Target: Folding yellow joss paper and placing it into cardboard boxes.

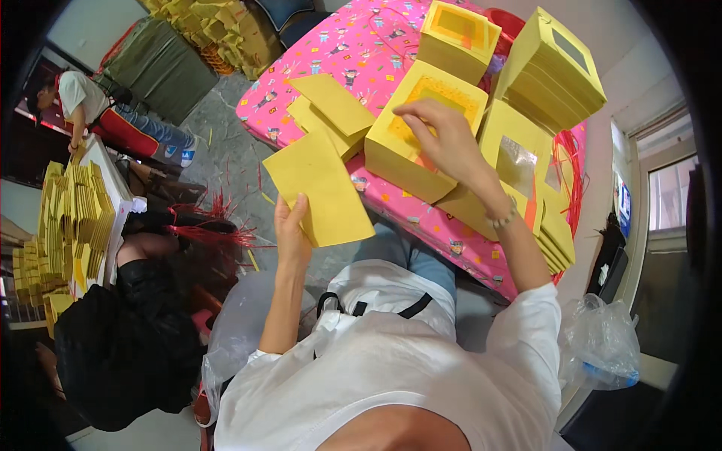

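My left hand [292, 225] grips a flat rectangular yellow paper piece [320, 188] by its lower left edge, thumb on top. It may be one folded sheet or a few layers. Over a thick block of yellow paper [406, 169], whose top has an orange speckled patch, hovers my right hand [451, 143], its fingers loosely bent and apart, with nothing visible in them. A bead bracelet circles that wrist. Between my hands, more yellow paper pieces [329, 101] lie loosely overlapped on the pink table [368, 45].
Further yellow paper stacks [553, 71] crowd the table's right side, beside red plastic strands [575, 188]. A clear plastic bag [602, 342] hangs at right. To the left, a co-worker [86, 101] bends over a white table [116, 199] with yellow bundles; a person in black [124, 353] is nearer.
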`<state>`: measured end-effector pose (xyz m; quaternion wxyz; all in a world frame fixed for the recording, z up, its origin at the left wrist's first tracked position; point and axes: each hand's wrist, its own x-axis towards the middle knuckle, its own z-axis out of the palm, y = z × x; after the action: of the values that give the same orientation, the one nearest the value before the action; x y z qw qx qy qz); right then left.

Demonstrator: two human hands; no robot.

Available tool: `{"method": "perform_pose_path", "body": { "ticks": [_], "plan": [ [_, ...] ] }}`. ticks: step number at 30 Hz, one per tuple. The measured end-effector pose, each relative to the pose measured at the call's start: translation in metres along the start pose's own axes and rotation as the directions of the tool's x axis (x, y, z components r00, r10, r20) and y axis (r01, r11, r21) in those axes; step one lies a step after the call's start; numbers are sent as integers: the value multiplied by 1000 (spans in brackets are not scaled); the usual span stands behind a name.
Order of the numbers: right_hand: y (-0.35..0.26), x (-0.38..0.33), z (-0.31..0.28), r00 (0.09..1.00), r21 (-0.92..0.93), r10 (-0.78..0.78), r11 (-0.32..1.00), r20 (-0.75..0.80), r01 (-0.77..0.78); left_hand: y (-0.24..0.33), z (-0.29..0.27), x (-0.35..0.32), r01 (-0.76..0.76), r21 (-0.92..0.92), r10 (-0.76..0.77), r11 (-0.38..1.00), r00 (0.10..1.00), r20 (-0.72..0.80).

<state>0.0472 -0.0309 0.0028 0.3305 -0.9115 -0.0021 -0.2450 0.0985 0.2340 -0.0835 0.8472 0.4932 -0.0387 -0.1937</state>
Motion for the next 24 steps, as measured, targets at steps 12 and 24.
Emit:
{"method": "perform_pose_path", "body": {
  "ticks": [12, 24],
  "plan": [
    [28, 77, 94, 752, -404, 145, 898, 643, 172, 30, 11, 78, -46, -162, 57, 986, 997, 61],
    [46, 86, 94, 913, -146, 77, 989, 400, -20, -28, 13, 164, 414, -410, -399, 813, 908, 126]
  ]
}}
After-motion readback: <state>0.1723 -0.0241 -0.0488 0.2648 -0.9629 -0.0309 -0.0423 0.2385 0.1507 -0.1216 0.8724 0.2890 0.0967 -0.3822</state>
